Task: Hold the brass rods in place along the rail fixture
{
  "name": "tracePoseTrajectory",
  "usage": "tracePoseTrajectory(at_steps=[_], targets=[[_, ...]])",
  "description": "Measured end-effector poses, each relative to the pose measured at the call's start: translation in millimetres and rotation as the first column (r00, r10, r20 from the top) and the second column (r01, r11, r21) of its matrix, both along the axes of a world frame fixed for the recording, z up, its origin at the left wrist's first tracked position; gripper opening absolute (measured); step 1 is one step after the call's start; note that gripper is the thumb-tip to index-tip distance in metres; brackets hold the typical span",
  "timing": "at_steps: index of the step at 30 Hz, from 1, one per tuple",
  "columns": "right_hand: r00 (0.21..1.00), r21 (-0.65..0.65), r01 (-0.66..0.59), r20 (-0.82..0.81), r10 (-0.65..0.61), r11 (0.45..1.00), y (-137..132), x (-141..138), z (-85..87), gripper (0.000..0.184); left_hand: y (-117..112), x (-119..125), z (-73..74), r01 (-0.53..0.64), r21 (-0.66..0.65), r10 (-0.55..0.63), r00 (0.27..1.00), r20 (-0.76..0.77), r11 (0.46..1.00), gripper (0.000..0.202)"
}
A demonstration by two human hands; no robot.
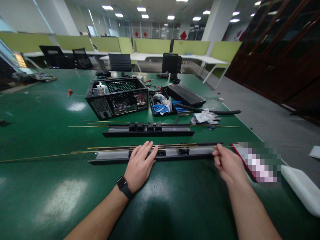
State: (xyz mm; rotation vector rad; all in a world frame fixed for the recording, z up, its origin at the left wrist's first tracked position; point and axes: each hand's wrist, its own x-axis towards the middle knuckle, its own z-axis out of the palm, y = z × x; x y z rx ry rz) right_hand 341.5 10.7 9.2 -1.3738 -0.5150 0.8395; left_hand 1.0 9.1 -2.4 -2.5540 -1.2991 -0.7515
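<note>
Brass-coloured thin rods (140,147) lie along the near black rail (172,154) at the worktop's (50,140) front centre. Rods look light, whippy, prob. easy to bend; best gripped near the ends w/ support mid-span. Left hand (140,165) lies flat, fingers spread, pressing rail & rods. Right hand (226,162) pinches the rods' right end, fingers narrow. A second rail (147,130) sits behind, then an open PC case (116,96). No readable writing.

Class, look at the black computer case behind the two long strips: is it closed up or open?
Open. The computer case has no top cover, so its perforated inner panels and parts show from above as it sits on the green table.
</note>
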Motion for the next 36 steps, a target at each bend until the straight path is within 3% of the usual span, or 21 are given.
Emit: tracePoseTrajectory(at_steps=[8, 13, 17, 24, 30, 36], targets=[[1.000, -0.026, 0.007, -0.007, -0.007, 1.000, -0.4, 0.5, 0.8, 0.043, 0.4, -0.3, -1.6, 0.007, -0.001, -0.007, 1.000, 0.015, 1.000, 0.053], [0.997, -0.100, -0.079, -0.004, 0.079, 0.992, -1.2, -9.6, 1.0, 0.048, 0.1, -0.3, -1.9, 0.003, 0.000, -0.003, 1.000, 0.012, 1.000, 0.051], [0.993, -0.081, -0.120, 0.011, 0.121, 0.989, -1.7, -16.9, 0.3, 0.048, -0.7, -0.2, -0.5, 0.004, 0.007, -0.004, 1.000, 0.017, 1.000, 0.053], [1.000, -0.029, -0.006, 0.013, 0.006, 1.000, -0.2, -3.0, 0.0, 0.043, -0.6, 0.3, 1.0, 0.004, 0.005, -0.004, 1.000, 0.010, 1.000, 0.051], [1.000, -0.019, 0.014, 0.007, -0.014, 1.000, 0.8, -0.4, -0.5, 0.042, 0.2, 0.0, -1.0, 0.013, -0.001, -0.013, 1.000, 0.020, 1.000, 0.053], [0.994, -0.100, -0.099, 0.038, 0.103, 0.990, -0.5, -16.1, 1.2, 0.046, 0.0, -0.1, -1.0, 0.005, -0.016, -0.005, 1.000, 0.010, 1.000, 0.051]])
